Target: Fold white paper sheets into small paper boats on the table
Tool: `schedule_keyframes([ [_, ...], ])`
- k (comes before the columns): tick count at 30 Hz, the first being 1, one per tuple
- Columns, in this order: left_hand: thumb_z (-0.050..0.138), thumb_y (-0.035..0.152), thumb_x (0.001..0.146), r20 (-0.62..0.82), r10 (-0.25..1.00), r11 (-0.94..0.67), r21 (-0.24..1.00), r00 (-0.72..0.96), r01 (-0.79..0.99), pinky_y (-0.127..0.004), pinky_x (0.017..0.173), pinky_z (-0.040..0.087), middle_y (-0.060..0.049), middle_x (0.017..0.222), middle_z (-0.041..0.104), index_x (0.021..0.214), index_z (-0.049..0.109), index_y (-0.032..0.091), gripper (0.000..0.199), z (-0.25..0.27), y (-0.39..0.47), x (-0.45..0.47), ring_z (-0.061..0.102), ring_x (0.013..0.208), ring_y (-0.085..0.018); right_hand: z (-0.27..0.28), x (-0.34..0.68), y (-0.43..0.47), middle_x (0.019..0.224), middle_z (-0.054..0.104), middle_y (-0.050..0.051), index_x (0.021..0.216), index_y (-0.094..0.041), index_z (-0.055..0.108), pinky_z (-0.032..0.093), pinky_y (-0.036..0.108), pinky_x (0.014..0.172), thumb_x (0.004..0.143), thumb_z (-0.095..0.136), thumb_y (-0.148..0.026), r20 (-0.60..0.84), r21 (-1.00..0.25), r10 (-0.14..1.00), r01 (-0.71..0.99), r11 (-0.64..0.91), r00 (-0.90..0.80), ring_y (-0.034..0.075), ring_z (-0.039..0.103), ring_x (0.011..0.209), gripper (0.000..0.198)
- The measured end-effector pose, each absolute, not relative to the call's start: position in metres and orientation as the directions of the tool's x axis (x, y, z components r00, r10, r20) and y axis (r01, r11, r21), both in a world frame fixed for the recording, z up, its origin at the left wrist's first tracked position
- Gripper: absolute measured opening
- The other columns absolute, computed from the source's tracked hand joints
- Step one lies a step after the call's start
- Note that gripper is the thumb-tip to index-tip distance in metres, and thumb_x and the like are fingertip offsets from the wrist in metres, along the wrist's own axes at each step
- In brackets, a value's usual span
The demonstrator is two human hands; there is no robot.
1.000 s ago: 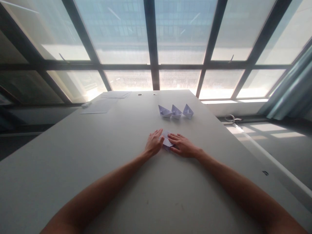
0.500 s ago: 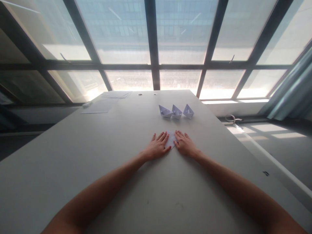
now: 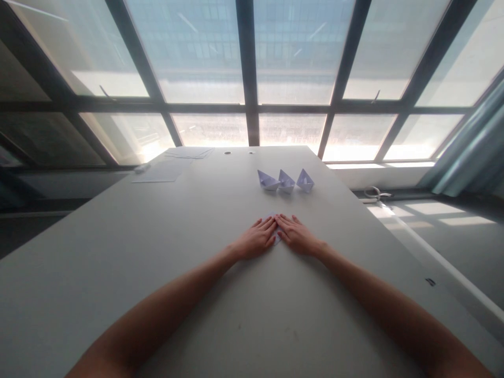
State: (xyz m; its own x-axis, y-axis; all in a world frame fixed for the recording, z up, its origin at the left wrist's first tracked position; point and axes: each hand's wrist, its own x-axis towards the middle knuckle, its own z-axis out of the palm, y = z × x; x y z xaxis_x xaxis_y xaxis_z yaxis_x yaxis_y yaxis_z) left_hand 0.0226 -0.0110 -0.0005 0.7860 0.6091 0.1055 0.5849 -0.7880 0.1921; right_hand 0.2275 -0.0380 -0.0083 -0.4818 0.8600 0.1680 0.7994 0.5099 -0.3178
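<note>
A small folded white paper (image 3: 277,240) lies flat on the table, mostly covered by my hands. My left hand (image 3: 256,239) rests on its left side, fingers stretched out and flat. From the right, my right hand (image 3: 298,234) presses down on it, also with fingers extended, and the fingertips of both hands meet over the paper. Beyond them stand three folded paper boats: a left one (image 3: 268,181), a middle one (image 3: 286,182) and a right one (image 3: 305,180).
Sheets of white paper (image 3: 157,172) lie at the far left of the white table (image 3: 157,226). Two round holes are near its back edge. Tall windows (image 3: 291,58) rise behind it, and a curtain (image 3: 462,147) hangs at the right.
My hands have come together over the paper, the right one moving left until the fingertips meet. Less of the paper shows now. The boats have stayed in place.
</note>
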Motion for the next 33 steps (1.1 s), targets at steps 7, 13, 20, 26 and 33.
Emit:
schedule_keyframes([
  [7,0.029,0.044,0.101,0.075,0.673,-0.733,0.205,0.736,0.649,-0.038,0.119,0.014,-0.012,0.159,0.019,0.153,0.025,0.014,0.061,-0.006,-0.007,0.025,0.015,0.148,-0.021,-0.014,0.226,-0.035,0.158,0.024,0.010,0.153,-0.019,0.028,0.006,0.057,0.117,0.100,0.031,-0.043,0.130,-0.281,0.918,0.874,0.396,-0.374,0.027,0.018,0.147,0.059],
  [13,0.035,0.038,0.098,0.106,0.728,-0.681,0.226,0.677,0.697,-0.040,0.118,0.019,-0.012,0.156,0.031,0.150,0.034,0.014,0.057,-0.006,0.005,0.022,0.025,0.145,-0.022,-0.015,0.229,-0.032,0.158,0.024,0.009,0.153,-0.020,0.026,0.004,0.059,0.116,0.098,0.035,-0.040,0.121,-0.296,0.921,0.873,0.389,-0.370,0.026,0.016,0.147,0.059],
  [20,0.035,0.034,0.097,0.121,0.696,-0.716,0.190,0.708,0.671,-0.040,0.119,0.016,-0.010,0.156,0.033,0.150,0.034,0.016,0.055,-0.002,0.002,0.018,0.024,0.146,-0.021,-0.007,0.232,-0.036,0.158,0.024,0.008,0.154,-0.021,0.022,0.004,0.059,0.116,0.098,0.036,-0.040,0.107,-0.315,0.872,0.816,0.485,-0.477,0.025,0.015,0.148,0.061],
  [26,0.032,0.040,0.099,0.051,0.685,-0.720,0.197,0.727,0.665,-0.042,0.120,0.010,-0.005,0.160,0.022,0.155,0.023,0.021,0.060,-0.002,0.006,0.015,0.015,0.148,-0.021,-0.007,0.231,-0.038,0.157,0.026,0.009,0.154,-0.021,0.023,0.007,0.057,0.116,0.099,0.036,-0.035,0.149,-0.324,0.866,0.804,0.498,-0.477,0.024,0.020,0.147,0.058],
  [33,0.018,0.044,0.102,0.039,0.699,-0.707,0.187,0.714,0.682,-0.040,0.120,0.009,-0.008,0.161,0.016,0.155,0.018,0.016,0.060,-0.011,0.010,0.013,0.011,0.149,-0.020,-0.001,0.230,-0.041,0.158,0.026,0.005,0.152,-0.026,0.029,0.014,0.051,0.117,0.101,0.032,-0.044,0.169,-0.307,0.766,0.705,0.639,-0.621,0.022,0.019,0.147,0.054],
])
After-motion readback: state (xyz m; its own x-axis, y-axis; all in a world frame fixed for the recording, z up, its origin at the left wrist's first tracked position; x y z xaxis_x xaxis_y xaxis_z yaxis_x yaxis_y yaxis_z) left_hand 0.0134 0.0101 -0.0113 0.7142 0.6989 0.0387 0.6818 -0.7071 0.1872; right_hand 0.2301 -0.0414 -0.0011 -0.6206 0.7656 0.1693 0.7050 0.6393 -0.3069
